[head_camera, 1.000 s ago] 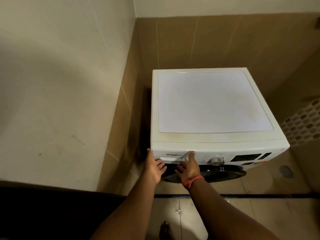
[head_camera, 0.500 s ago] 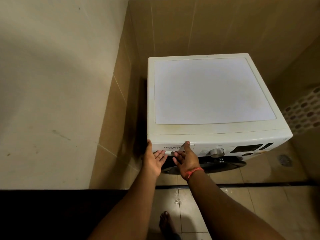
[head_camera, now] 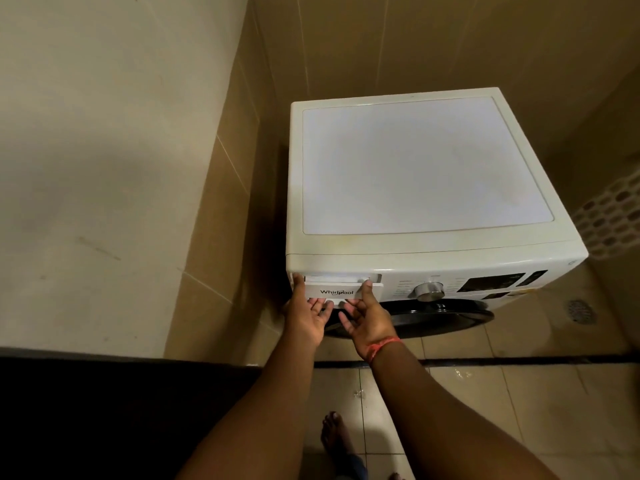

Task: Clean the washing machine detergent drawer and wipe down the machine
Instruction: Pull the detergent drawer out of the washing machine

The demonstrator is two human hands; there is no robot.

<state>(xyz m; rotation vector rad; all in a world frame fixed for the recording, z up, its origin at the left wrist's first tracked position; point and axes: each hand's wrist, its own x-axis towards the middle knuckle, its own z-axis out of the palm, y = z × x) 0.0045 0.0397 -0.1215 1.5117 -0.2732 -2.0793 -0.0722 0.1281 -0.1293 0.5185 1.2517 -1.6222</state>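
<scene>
1. A white front-loading washing machine [head_camera: 426, 168] stands in the corner of a tan-tiled room, its control panel facing the camera and slightly right.
2. The white plastic detergent drawer [head_camera: 341, 289] sits at the upper left of the machine's front, pulled out a little from its slot; its long face runs left to right along the panel, and it slides out toward the person.
3. The drawer front carries the word "Whirlpool" in dark letters; smaller print around the silver round dial [head_camera: 428, 291] and on the dark display panel [head_camera: 491, 281] is too small to read.
4. The left hand [head_camera: 304, 318] grips the drawer's left end, thumb up along the side and fingers curled beneath the lower edge.
5. The right hand [head_camera: 367, 318], a red thread band [head_camera: 382, 346] at its wrist, holds the drawer's right part, thumb pressed on the front face and fingers hooked underneath.
6. The dark round door [head_camera: 433, 317] bulges below the panel.
7. A bare foot [head_camera: 334, 433] rests on the beige tiled floor [head_camera: 519, 410], near a round floor drain [head_camera: 581, 310] at right.
</scene>
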